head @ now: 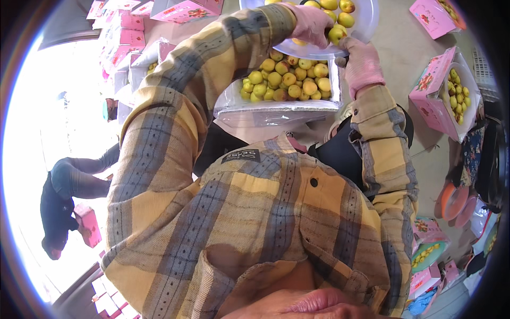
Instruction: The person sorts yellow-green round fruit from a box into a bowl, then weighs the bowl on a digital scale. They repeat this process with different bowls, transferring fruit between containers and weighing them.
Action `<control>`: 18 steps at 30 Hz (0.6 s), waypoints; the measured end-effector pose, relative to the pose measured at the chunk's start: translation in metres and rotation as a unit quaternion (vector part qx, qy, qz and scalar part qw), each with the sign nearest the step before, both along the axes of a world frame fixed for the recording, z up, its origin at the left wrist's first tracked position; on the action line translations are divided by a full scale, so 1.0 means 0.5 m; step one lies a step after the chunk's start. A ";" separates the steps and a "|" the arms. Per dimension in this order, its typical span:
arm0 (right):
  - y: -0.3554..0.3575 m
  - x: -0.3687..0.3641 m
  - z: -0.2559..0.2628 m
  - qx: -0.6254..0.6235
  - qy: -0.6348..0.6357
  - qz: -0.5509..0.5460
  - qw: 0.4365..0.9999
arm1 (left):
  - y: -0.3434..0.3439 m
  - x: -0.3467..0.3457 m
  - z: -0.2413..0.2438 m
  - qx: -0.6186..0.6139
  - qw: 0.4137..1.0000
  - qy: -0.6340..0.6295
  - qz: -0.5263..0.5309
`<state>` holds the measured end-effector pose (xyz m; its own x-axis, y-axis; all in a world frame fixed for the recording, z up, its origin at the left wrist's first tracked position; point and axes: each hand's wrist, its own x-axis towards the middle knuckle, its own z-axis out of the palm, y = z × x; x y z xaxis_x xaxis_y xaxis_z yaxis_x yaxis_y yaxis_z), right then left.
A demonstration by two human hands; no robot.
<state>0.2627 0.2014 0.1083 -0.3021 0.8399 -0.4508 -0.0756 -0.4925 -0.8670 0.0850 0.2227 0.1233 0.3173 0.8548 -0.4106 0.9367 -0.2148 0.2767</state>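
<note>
Yellow-green round fruits (346, 20) lie in a pale translucent plastic basin (369, 18) at the top of the view. My left hand (312, 24), in a pink glove, reaches over the basin, its fingertips beside a yellow-green fruit (337, 34). From the right, my gloved right hand (361, 63) is at the basin's near rim, with its fingertips close to that same fruit; whether it grips the rim or the fruit is unclear. Below the basin stands an open carton (279, 108) with a plastic liner, filled with yellow and reddish fruits (295, 79).
Pink cartons (432, 85) of fruit stand on the floor at right, with a green basin (428, 259) lower down. More pink cartons (127, 36) are stacked at upper left. A person (59, 207) bends near a pink box at far left; another person (488, 159) is at the right edge.
</note>
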 end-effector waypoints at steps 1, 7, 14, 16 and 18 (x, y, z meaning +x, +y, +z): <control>0.007 0.008 -0.005 0.005 0.005 -0.005 1.000 | -0.003 0.003 0.018 0.015 0.999 -0.046 0.022; 0.033 0.014 -0.030 -0.005 0.024 -0.024 0.999 | -0.154 -0.094 0.170 -0.070 0.813 -0.483 0.318; 0.029 0.015 -0.005 -0.046 0.020 -0.088 0.995 | -0.323 -0.172 0.018 -0.170 0.846 -0.327 0.386; 0.026 0.010 0.000 -0.070 0.048 -0.120 0.989 | -0.344 -0.164 -0.047 -0.222 0.874 -0.234 0.363; 0.027 0.007 -0.004 -0.066 0.056 -0.113 0.990 | -0.353 -0.158 -0.112 -0.231 0.879 -0.230 0.349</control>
<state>0.2661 0.2151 0.1064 -0.1665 0.8278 -0.5358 -0.2885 -0.5605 -0.7763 0.0062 0.0460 0.0673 0.0066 0.6827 -0.7306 0.5617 0.6020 0.5676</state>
